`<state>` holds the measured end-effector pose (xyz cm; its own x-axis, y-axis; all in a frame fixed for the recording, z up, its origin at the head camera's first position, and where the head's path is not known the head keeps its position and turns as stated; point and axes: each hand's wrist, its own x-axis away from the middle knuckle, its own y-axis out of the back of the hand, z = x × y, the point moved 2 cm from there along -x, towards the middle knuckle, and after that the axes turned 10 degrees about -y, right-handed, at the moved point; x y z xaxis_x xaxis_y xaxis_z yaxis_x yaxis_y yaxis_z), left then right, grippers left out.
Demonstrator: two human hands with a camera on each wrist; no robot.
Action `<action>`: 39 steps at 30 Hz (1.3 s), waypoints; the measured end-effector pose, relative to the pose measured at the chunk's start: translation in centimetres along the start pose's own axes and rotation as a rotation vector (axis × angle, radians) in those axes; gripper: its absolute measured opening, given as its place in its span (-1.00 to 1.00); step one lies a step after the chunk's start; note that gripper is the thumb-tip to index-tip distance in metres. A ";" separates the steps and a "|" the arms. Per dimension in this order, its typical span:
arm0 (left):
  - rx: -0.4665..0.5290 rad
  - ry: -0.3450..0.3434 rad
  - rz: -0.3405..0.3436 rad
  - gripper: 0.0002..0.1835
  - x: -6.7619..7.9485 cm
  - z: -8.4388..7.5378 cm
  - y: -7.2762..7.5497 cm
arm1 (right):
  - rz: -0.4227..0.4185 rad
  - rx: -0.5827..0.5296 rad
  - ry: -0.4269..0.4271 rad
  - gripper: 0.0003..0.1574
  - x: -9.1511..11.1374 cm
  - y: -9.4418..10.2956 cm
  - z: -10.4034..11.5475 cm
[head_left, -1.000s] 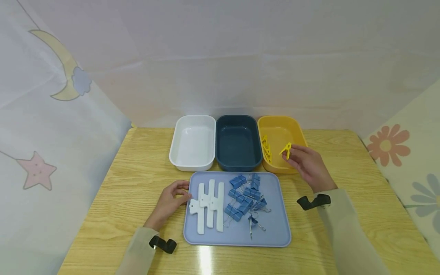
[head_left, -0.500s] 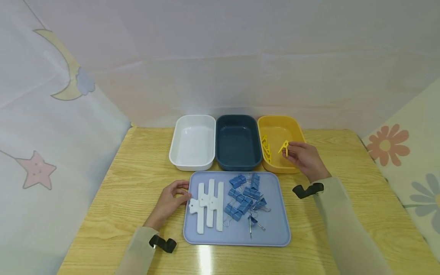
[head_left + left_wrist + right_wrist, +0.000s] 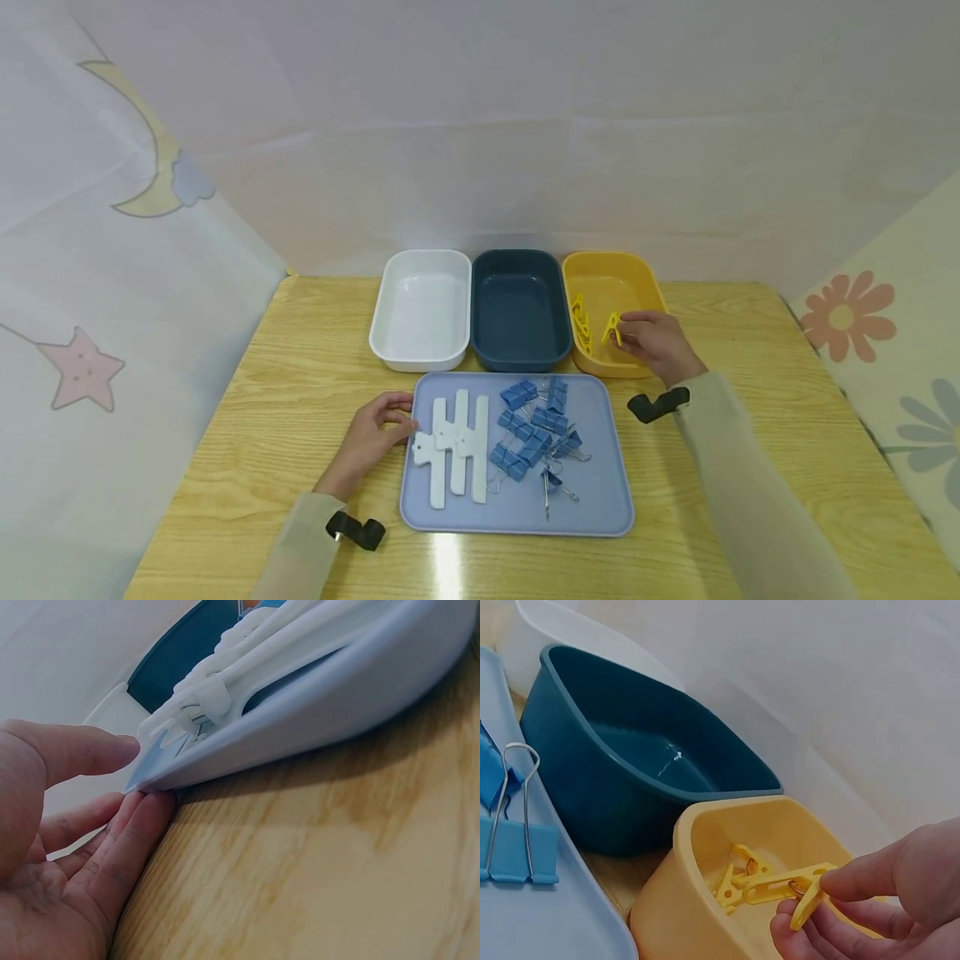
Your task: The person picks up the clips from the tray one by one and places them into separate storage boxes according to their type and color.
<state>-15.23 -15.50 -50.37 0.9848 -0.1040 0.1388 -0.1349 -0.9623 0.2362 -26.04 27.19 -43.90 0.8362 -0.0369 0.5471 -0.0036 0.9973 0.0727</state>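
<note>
My right hand [image 3: 654, 340] pinches a yellow clothespin [image 3: 612, 328] between thumb and fingers. It holds the pin over the yellow bin [image 3: 622, 275], where several other yellow clothespins [image 3: 581, 325] lie along the left wall. In the right wrist view, the pinched clothespin [image 3: 799, 889] is tilted just above those. At the left side of the light blue tray [image 3: 517, 523], my left hand [image 3: 373, 433] rests its fingertips against the rim. The left wrist view has the thumb [image 3: 97, 752] raised beside the rim, apart from the fingers.
On the tray lie white long-bar clips [image 3: 459, 450] at left and several blue binder clips [image 3: 534, 446] at right. A white bin [image 3: 423, 364] and a dark teal bin [image 3: 521, 365] stand left of the yellow one. Behind them hangs a pale cloth wall [image 3: 465, 167].
My right hand has moved left and slightly in over the yellow bin, carrying the clothespin towards the pile there. The left hand and the tray have stayed in place.
</note>
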 end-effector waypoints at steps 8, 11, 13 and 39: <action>0.008 -0.017 -0.017 -0.50 -0.6 1.5 0.0 | -0.058 0.076 -0.021 -0.36 -1.1 -0.1 -0.1; 0.014 -0.035 -0.009 -0.50 -0.6 1.5 -0.1 | -0.098 0.120 -0.035 -0.37 -1.5 -0.1 -0.2; 0.019 -0.048 -0.007 -0.51 -0.7 1.5 -0.1 | -0.122 0.161 -0.029 -0.37 -1.7 -0.1 -0.2; -0.013 -0.038 -0.037 -0.56 -0.5 1.6 -0.1 | -0.204 0.339 -0.082 -0.47 -3.4 -1.1 -0.1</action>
<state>-15.59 -15.74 -51.96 0.9926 -0.0787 0.0930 -0.1000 -0.9623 0.2531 -28.80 26.22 -45.94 0.7921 -0.2506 0.5566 -0.0337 0.8925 0.4498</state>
